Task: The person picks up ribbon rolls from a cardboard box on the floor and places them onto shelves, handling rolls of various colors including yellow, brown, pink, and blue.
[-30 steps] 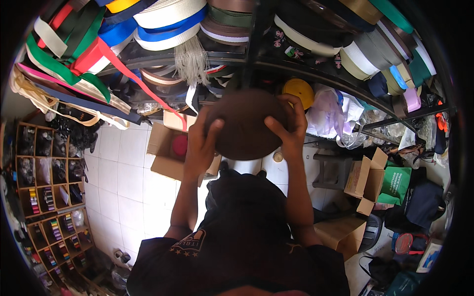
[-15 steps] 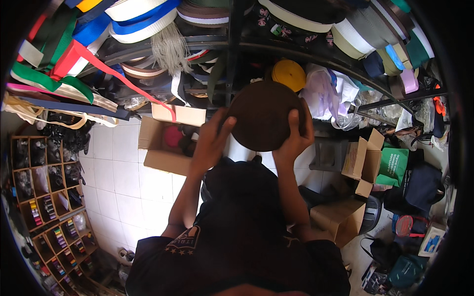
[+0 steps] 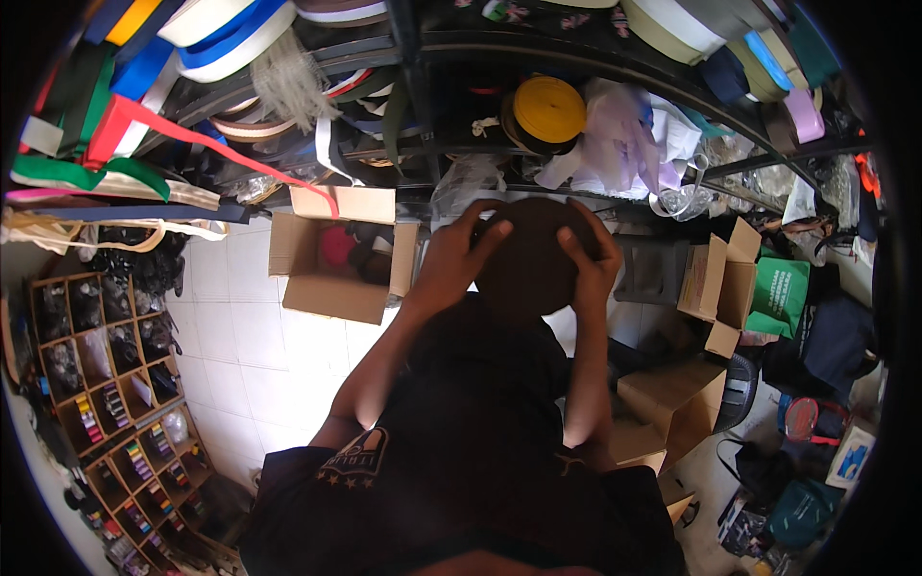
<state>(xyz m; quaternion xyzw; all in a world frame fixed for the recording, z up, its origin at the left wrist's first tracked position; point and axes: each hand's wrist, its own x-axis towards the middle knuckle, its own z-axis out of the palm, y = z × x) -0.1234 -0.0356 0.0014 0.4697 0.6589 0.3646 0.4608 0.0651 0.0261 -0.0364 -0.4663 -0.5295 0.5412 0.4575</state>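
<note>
Shelf rack (image 3: 576, 53) loaded with ribbon rolls spans the top. Open cardboard box (image 3: 331, 259) on the tiled floor (image 3: 230, 346), lower left of the hands. Dark brown round roll (image 3: 533, 254) held chest-high, below a yellow roll (image 3: 548, 108). Left hand (image 3: 451, 259) and right hand (image 3: 591, 259) grip its opposite edges.

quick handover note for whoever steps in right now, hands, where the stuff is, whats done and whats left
Left hand: gripping the left edge of the dark brown round roll.
Right hand: gripping its right edge.
The roll is held up in front of the metal shelf rack, below the yellow roll. An open cardboard box sits on the tiled floor to the left.
Done: roll is in both hands.
Left: it is not set down on any shelf or in any box yet.
</note>
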